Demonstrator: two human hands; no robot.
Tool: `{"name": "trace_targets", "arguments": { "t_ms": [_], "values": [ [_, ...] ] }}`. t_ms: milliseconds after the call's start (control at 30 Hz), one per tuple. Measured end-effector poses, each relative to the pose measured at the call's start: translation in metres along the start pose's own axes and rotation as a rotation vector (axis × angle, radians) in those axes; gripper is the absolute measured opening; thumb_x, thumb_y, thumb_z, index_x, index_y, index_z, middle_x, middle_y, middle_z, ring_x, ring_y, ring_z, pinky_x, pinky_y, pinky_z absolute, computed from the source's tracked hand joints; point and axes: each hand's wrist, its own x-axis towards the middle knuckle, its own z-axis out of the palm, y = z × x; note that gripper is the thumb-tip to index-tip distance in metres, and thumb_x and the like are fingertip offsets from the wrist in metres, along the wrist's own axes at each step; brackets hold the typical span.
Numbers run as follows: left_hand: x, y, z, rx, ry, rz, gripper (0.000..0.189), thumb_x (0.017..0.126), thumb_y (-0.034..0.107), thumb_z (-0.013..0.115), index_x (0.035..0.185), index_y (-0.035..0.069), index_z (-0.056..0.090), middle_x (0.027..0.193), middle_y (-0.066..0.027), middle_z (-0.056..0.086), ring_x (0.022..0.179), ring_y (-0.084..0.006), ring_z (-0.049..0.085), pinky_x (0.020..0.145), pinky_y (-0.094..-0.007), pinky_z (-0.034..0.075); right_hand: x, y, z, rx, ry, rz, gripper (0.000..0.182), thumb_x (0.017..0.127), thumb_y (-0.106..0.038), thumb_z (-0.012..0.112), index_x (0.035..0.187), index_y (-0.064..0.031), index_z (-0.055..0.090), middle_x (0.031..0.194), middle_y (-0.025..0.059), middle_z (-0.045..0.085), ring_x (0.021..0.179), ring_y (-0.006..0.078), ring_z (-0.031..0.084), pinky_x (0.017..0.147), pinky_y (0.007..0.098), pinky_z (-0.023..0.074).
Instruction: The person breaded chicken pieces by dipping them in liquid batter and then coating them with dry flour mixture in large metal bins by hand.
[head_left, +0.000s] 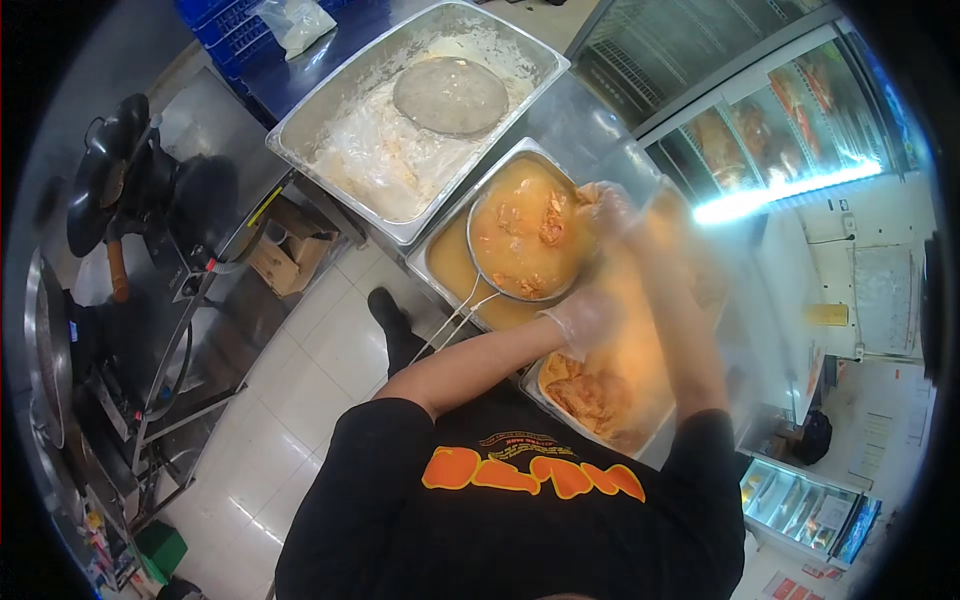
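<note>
A round wire strainer (474, 244) sits in a metal pan (417, 262) of cloudy yellow-orange liquid. Several reddish-orange pieces of battered or marinated meat (553, 219) show inside it, and its twin-wire handle (450, 324) points toward the lower left. My right hand (609, 211), in a clear plastic glove, is at the strainer's far right edge with its fingers bent. Also gloved, my left hand (586, 319) is by the near right edge. A hazy smear over the picture hides what its fingers do. Under my forearms, another metal pan (531, 384) holds orange-coated meat (589, 397).
A large metal pan of white flour (360, 165) stands beyond, with a round mesh sieve (450, 96) on it. To the left are a stove (202, 187) and black woks (105, 187). Glass-door refrigerators (765, 120) stand at right; a cardboard box (294, 259) is below the stove.
</note>
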Motion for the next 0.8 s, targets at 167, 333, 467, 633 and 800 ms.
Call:
{"name": "trace_targets", "arguments": {
  "t_ms": [167,333,467,633,800],
  "values": [
    [0.004,0.006,-0.019,0.049,-0.042,-0.032,0.018,0.072,0.022,0.057,0.079,0.006,0.06,0.073,-0.0119,0.061,0.07,-0.028,0.061,0.066,-0.0382,0.047,0.004,-0.003,0.041,0.061,-0.067,-0.034,0.038,0.068,0.002,0.058,0.105,-0.0063,0.06,0.099,0.0141,0.065,0.088,0.0226,0.061,0.076,0.0343,0.0463],
    [0.005,0.007,-0.018,0.04,-0.055,-0.011,0.017,0.072,0.021,0.056,0.077,0.005,0.059,0.071,-0.0126,0.061,0.067,-0.0284,0.06,0.065,-0.0381,0.046,0.013,0.008,0.049,0.032,-0.012,-0.05,0.039,0.071,0.002,0.055,0.109,-0.0054,0.059,0.103,0.0155,0.063,0.094,0.0297,0.061,0.08,0.0359,0.0468],
    [0.002,0.002,-0.006,0.033,-0.092,-0.026,0.017,0.073,0.022,0.056,0.076,0.005,0.058,0.074,-0.0139,0.061,0.069,-0.0285,0.06,0.066,-0.0384,0.046,-0.01,-0.036,0.007,-0.093,0.116,-0.349,0.039,0.075,-0.008,0.057,0.114,-0.0036,0.057,0.104,0.0153,0.063,0.094,0.0294,0.061,0.08,0.0353,0.0471],
    [0.007,0.007,-0.015,0.089,-0.192,-0.015,0.02,0.074,0.024,0.056,0.076,0.004,0.058,0.078,-0.0153,0.06,0.074,-0.0293,0.061,0.069,-0.0394,0.046,-0.084,-0.082,-0.046,-0.26,0.375,-0.277,0.045,0.076,-0.014,0.063,0.118,-0.0012,0.054,0.102,0.0125,0.063,0.087,0.0197,0.061,0.077,0.0309,0.0476],
    [0.021,0.032,-0.057,0.095,-0.223,-0.049,0.023,0.081,0.026,0.053,0.081,0.004,0.059,0.084,-0.0163,0.06,0.081,-0.0305,0.06,0.077,-0.0412,0.046,-0.181,-0.082,-0.046,0.304,0.69,0.162,0.049,0.081,-0.023,0.061,0.121,0.0009,0.05,0.106,0.0158,0.062,0.094,0.026,0.06,0.082,0.0341,0.0471]
  ]
}}
